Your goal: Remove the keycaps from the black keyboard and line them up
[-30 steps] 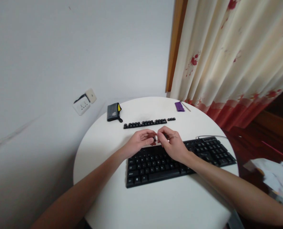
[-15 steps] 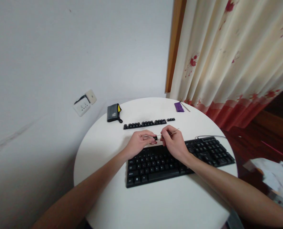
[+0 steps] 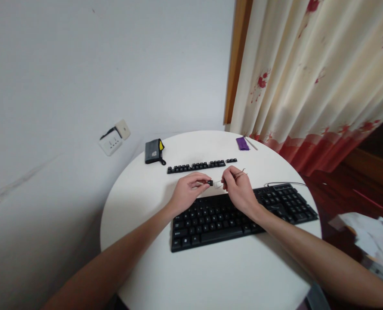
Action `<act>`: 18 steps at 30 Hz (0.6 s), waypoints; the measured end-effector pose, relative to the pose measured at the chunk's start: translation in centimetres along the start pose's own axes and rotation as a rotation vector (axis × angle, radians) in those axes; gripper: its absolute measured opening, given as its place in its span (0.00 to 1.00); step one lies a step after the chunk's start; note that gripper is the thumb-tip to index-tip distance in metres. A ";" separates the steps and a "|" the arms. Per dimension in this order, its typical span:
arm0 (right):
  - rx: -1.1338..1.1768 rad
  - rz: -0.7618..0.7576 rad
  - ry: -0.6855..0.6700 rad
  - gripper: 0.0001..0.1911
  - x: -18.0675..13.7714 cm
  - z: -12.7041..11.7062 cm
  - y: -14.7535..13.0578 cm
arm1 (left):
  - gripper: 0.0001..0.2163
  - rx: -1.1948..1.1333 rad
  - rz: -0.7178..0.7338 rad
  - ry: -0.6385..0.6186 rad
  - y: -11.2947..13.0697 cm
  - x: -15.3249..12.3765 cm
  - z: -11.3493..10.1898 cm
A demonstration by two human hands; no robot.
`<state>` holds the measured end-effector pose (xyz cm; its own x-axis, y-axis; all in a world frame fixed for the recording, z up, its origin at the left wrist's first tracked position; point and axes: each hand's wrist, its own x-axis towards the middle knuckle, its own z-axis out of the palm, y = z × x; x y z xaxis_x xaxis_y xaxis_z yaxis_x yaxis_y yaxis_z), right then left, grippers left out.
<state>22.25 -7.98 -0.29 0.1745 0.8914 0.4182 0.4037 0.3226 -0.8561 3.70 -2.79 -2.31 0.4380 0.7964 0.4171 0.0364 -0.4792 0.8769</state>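
Between the fingertips of my left hand (image 3: 191, 189) is a small black keycap (image 3: 210, 183), pinched above the far edge of the keyboard. My right hand (image 3: 238, 187) is closed around a thin wire keycap puller (image 3: 218, 182). Its two pale prongs reach toward the keycap, and brownish ends stick out behind the fingers; whether the prongs touch the keycap I cannot tell. Beneath both hands lies the black keyboard (image 3: 222, 236), partly covered by my right hand and forearm. Beyond them, a row of loose black keycaps (image 3: 196, 166) lines the table.
The round white table (image 3: 140, 224) carries a grey pouch (image 3: 153, 151) at the back left. A purple cloth piece (image 3: 242, 144) and a slim pale stick (image 3: 251, 144) lie at the back right. Near the keyboard's right rear runs its cable (image 3: 288, 184). A curtain (image 3: 291, 86) hangs behind.
My right hand has shifted slightly up and to the right, with the wire prongs now spread wider in view. My left hand and the keycap have risen a little.
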 end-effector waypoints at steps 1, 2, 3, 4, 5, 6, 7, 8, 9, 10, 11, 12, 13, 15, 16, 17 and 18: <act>-0.031 -0.036 0.012 0.15 0.1 -0.2 0.0 | 0.07 -0.006 0.005 0.015 0.0 0.0 0.0; -0.061 -0.078 0.008 0.15 0.1 -0.3 -0.1 | 0.07 -0.013 0.012 0.027 0.1 0.0 0.0; -0.088 -0.120 -0.014 0.14 0.1 -0.5 -0.1 | 0.07 -0.020 0.019 0.036 0.1 0.1 0.0; -0.110 -0.159 -0.058 0.14 0.1 -0.6 -0.2 | 0.07 -0.026 0.025 0.042 0.2 0.1 0.0; -0.129 -0.191 -0.112 0.13 0.1 -0.6 -0.2 | 0.07 -0.032 0.026 0.047 0.3 0.0 0.0; -0.153 -0.220 -0.164 0.12 0.0 -0.7 -0.2 | 0.08 -0.042 0.020 0.054 0.3 0.0 0.0; -0.187 -0.249 -0.204 0.11 0.0 -0.7 -0.2 | 0.10 -0.056 0.010 0.063 0.3 0.0 0.0; -0.232 -0.278 -0.233 0.11 -0.1 -0.7 -0.2 | 0.11 -0.072 -0.002 0.071 0.3 0.0 0.0; -0.280 -0.305 -0.251 0.11 -0.1 -0.7 -0.2 | 0.13 -0.086 -0.014 0.078 0.2 0.0 0.0; -0.324 -0.325 -0.267 0.11 -0.2 -0.7 -0.1 | 0.14 -0.095 -0.026 0.083 0.2 -0.1 0.1; -0.358 -0.336 -0.281 0.10 -0.3 -0.6 -0.1 | 0.14 -0.099 -0.036 0.084 0.1 -0.1 0.1; -0.380 -0.339 -0.290 0.09 -0.3 -0.6 -0.1 | 0.13 -0.101 -0.044 0.084 0.0 -0.1 0.1; -0.392 -0.338 -0.295 0.08 -0.4 -0.5 -0.1 | 0.13 -0.103 -0.053 0.081 -0.1 -0.1 0.1; -0.394 -0.331 -0.284 0.05 -0.5 -0.4 -0.1 | 0.13 -0.125 -0.071 0.072 -0.1 -0.1 0.1; -0.392 -0.329 -0.280 0.04 -0.5 -0.4 -0.2 | 0.14 -0.140 -0.082 0.064 0.0 -0.1 0.2; -0.389 -0.328 -0.279 0.03 -0.4 -0.5 -0.2 | 0.14 -0.152 -0.093 0.058 0.1 -0.1 0.2; -0.389 -0.326 -0.279 0.03 -0.2 -0.6 -0.2 | 0.14 -0.159 -0.104 0.059 0.2 -0.1 0.2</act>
<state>22.67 -8.34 -0.05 -0.2362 0.8327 0.5008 0.7065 0.5010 -0.4999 3.83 -3.06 -2.19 0.3861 0.8610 0.3310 -0.0653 -0.3324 0.9409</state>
